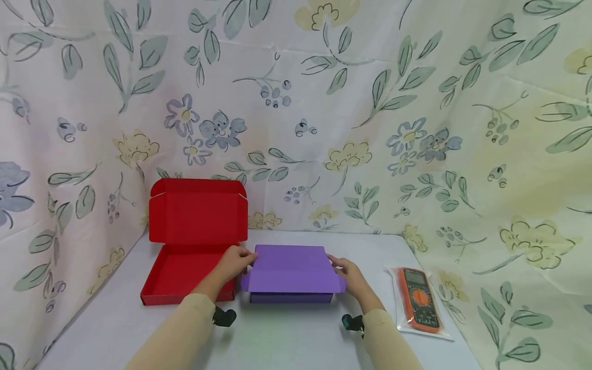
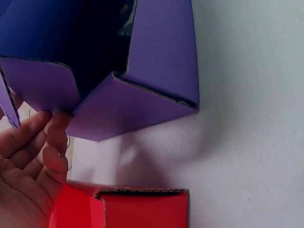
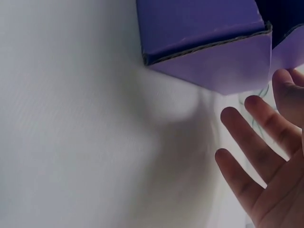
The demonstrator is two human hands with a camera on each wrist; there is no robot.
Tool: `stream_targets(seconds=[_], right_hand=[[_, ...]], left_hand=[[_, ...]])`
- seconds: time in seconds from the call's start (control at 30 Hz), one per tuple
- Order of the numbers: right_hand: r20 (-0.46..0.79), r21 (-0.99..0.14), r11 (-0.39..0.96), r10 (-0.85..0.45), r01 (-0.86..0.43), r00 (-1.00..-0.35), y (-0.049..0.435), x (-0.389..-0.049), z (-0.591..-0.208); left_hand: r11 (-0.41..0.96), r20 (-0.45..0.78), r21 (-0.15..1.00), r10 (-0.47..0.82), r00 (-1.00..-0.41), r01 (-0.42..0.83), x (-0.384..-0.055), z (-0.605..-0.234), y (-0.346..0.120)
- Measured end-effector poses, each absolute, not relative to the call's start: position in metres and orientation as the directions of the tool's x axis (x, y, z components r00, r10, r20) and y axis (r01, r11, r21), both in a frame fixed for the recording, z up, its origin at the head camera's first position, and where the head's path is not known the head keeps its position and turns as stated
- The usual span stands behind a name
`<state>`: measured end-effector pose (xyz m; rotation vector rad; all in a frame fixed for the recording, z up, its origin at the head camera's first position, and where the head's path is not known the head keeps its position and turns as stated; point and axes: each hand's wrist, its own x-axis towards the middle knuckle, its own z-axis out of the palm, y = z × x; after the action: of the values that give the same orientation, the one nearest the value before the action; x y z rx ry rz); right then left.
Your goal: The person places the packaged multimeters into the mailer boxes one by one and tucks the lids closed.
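Observation:
A purple cardboard box (image 1: 291,297) stands in the middle of the table, its lid (image 1: 290,267) tilted forward over it and partly lowered. My left hand (image 1: 237,262) is at the lid's left edge, its fingertips against the side flap (image 2: 40,83) in the left wrist view. On the opposite side, my right hand (image 1: 350,275) touches the lid's right edge. Thumb and forefinger sit close to the right flap (image 3: 290,50) in the right wrist view, while the other fingers spread out. Inside the dark box, a shiny bit of clear plastic (image 2: 126,21) shows through the gap.
An open red box (image 1: 189,272) with its lid raised stands left of the purple box, close behind my left hand. An orange multimeter (image 1: 420,298) in a clear bag lies at the right of the white table (image 1: 287,334). A floral curtain (image 1: 296,118) hangs behind.

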<state>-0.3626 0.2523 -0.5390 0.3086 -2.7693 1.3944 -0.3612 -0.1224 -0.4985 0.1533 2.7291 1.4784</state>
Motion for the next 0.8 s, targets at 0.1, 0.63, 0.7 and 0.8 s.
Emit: stream_targets(seconds=[0.1, 0.63, 0.7, 0.8], right_hand=[[0.105, -0.79, 0.582, -0.179, -0.192, -0.978, 0.2528, -0.3616, -0.5389], [-0.006, -0.871, 0.485, -0.176, -0.081, -0.984, 0.254, -0.3641, -0.5406], [-0.048, -0.888, 0.459, -0.138, -0.021, -0.989, 0.2525, -0.3657, -0.5395], [-0.103, -0.896, 0.442, -0.097, 0.05, -0.99, 0.2498, -0.3688, -0.5374]], left_hand=[[0.549, 0.007, 0.834, 0.096, -0.995, 0.059, -0.3614, -0.4964, -0.1212], [0.553, -0.068, 0.833, 0.068, -0.995, -0.019, -0.3574, -0.4966, -0.1176], [0.568, -0.07, 0.823, 0.066, -0.995, -0.02, -0.357, -0.4952, -0.1162], [0.591, -0.073, 0.807, 0.06, -0.996, -0.023, -0.3563, -0.4929, -0.1138]])
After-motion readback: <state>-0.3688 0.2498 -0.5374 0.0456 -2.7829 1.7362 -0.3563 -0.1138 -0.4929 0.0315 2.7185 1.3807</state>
